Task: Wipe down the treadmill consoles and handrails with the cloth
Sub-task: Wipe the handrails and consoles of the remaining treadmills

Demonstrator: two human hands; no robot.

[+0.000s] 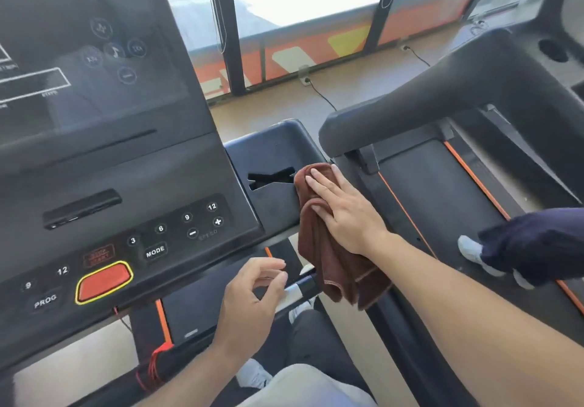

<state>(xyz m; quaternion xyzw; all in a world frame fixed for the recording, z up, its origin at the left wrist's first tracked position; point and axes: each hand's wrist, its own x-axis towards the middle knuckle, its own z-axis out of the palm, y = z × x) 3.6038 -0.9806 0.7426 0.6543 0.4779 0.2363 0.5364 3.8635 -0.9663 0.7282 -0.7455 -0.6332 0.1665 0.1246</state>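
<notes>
Right hand (343, 213) reaches forward on an extended arm, fingers straight and flat, pressing the brown cloth (328, 248) onto the right edge of the treadmill console (271, 153), the cloth's lower part hanging off. Left hand (252, 299) hovers below the console's front edge, fingers loosely curled, holding nothing

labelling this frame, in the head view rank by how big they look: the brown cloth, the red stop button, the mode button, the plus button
1. brown cloth, largest, under the right hand
2. red stop button
3. MODE button
4. plus button, smallest

The buttons lie at a similar distance, so their order is fairly safe.
</notes>
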